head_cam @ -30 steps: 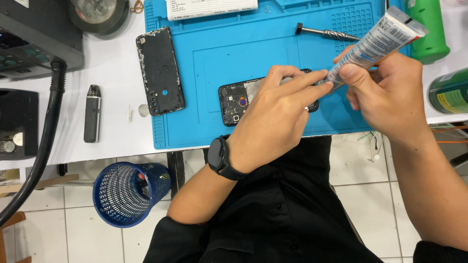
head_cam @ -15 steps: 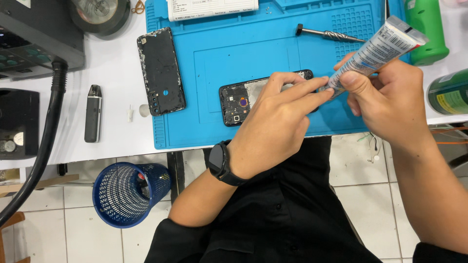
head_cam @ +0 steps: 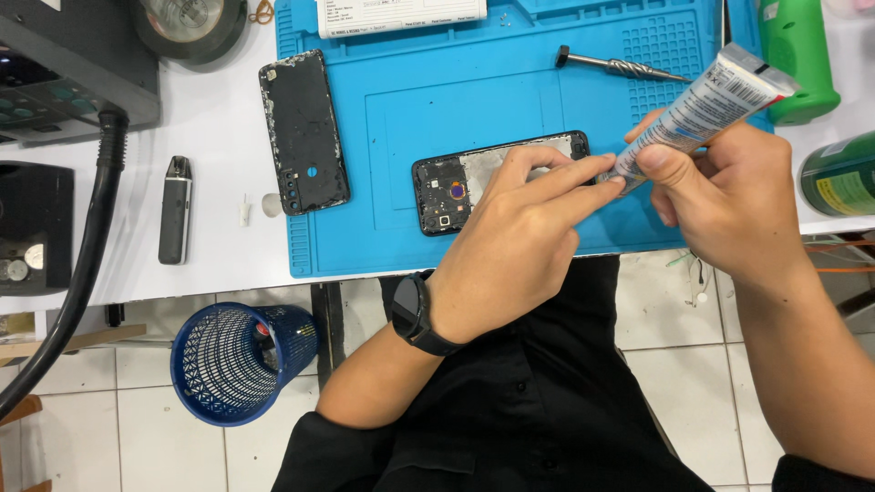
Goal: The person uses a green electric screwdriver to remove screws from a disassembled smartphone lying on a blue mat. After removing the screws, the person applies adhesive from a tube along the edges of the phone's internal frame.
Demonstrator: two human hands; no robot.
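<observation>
Black and opened up, the phone body (head_cam: 460, 187) lies face down near the middle of the blue work mat (head_cam: 383, 118), its inner boards and a metal plate showing. The left hand (head_cam: 519, 246) rests over its right half, fingers pressed together, with the fingertips meeting the nozzle end of a white glue tube (head_cam: 702, 105). The right hand (head_cam: 729, 210) pinches that tube between thumb and fingers and holds it tilted, cap end up to the right. To the left on the mat's edge lies the detached back cover (head_cam: 303, 130), inner side up. A metal tool (head_cam: 615, 66) lies on the mat above the tube. The mat sits on a white table (head_cam: 219, 237), which also bears a slim grey device (head_cam: 175, 210), a green bottle (head_cam: 797, 55) and a green can (head_cam: 843, 178). Below the table edge, a blue mesh bin (head_cam: 232, 364) stands on a pale tiled floor (head_cam: 693, 364).
</observation>
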